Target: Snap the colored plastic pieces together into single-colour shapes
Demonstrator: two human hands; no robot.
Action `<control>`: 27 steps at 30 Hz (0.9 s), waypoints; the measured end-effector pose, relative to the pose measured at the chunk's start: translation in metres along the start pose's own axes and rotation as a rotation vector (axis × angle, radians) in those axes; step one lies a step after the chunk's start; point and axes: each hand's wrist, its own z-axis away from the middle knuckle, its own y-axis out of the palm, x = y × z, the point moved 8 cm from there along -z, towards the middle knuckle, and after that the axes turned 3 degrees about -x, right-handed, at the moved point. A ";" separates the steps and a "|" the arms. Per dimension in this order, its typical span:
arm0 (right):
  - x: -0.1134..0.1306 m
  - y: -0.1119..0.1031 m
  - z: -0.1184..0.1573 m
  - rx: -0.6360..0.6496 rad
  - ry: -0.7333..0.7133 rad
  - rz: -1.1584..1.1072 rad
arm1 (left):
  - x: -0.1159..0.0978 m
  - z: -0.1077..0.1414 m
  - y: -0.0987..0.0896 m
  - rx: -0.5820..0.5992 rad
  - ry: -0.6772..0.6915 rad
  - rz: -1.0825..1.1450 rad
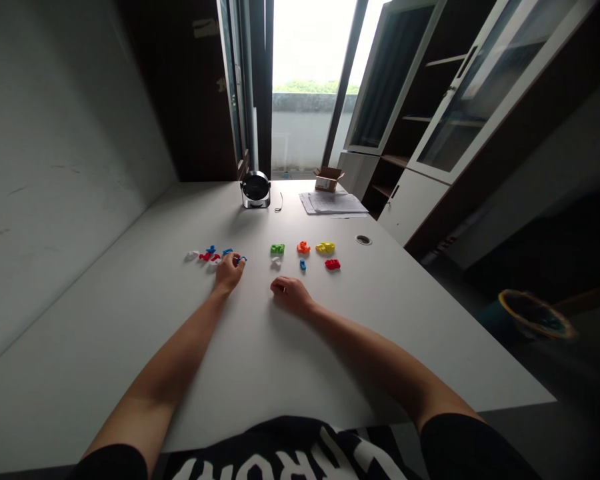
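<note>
The left hand point(229, 272) is set in a narrow pinch, its fingertips point(239, 260) at a small blue plastic piece point(242, 260). Contact is visible, but this view cannot confirm whether the piece is held or lifted. The right hand point(290, 293) rests on the tabletop with its fingers loosely curled, in a narrow posture, and no held item is visible.

All positions below are given relative to the round desk fan point(255, 190). A cluster of white, blue and red plastic pieces point(207, 255) lies forward and left of the fan, beside the left hand. Forward of the fan, a second group lies well spread: green piece point(277, 249), orange piece point(303, 247), yellow piece point(325, 248), red piece point(332, 264), white piece point(276, 263) and blue piece point(303, 265).

The white desk point(130, 280) carries loose papers point(333, 203) and an open cardboard box point(329, 179) right of the fan. Glass-fronted cabinets point(460, 100) stand farther right, and a bright window point(307, 67) lies behind the fan.
</note>
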 end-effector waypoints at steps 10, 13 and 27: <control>-0.025 0.002 -0.017 -0.151 0.210 -0.149 | -0.044 0.031 0.022 0.286 0.119 0.212; -0.024 0.000 -0.015 -0.156 0.196 -0.189 | -0.050 0.033 0.021 0.338 0.179 0.212; -0.023 -0.007 -0.015 -0.189 0.204 -0.100 | -0.066 0.047 0.026 0.389 0.491 -0.064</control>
